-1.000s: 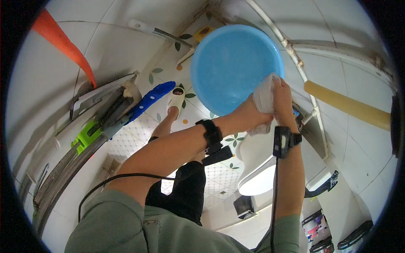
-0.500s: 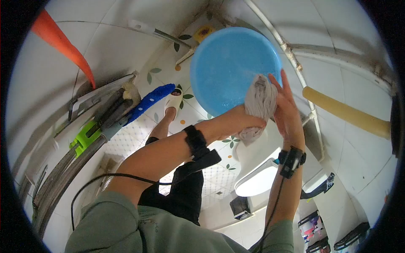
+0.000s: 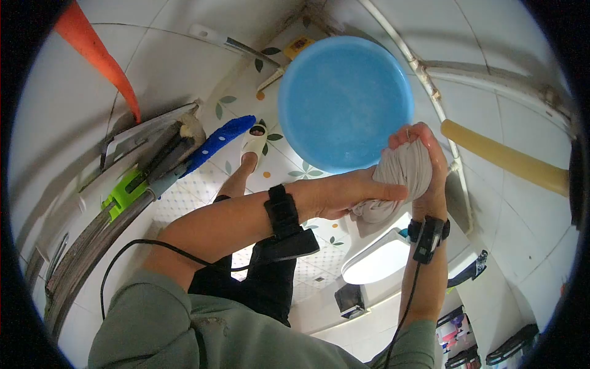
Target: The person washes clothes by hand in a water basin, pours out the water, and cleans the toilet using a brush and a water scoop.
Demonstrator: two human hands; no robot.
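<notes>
A light grey cloth (image 3: 402,172), bunched and twisted into a thick wad, is gripped between both hands near the front right rim of a round blue basin (image 3: 286,126). My left hand (image 3: 362,189) closes round its lower left part, thumb lying across the folds. Around the upper right end wrap the fingers of my right hand (image 3: 435,163), which looks wet. Whether the cloth is a garment or a towel I cannot tell. Cloudy-looking liquid seems to cover the basin's bottom.
Below the hands is a white toilet (image 3: 375,258). Pipes (image 3: 433,92) and a beige tube (image 3: 504,158) run along the right wall. Brushes and mops with a blue fuzzy head (image 3: 221,142) hang at left, near an orange object (image 3: 101,64). A slippered foot (image 3: 253,144) stands on the tiles.
The cloth has moved slightly right and down, away from over the basin, and is bunched more tightly. My right hand has gone from spread fingers to wrapped round the cloth's end.
</notes>
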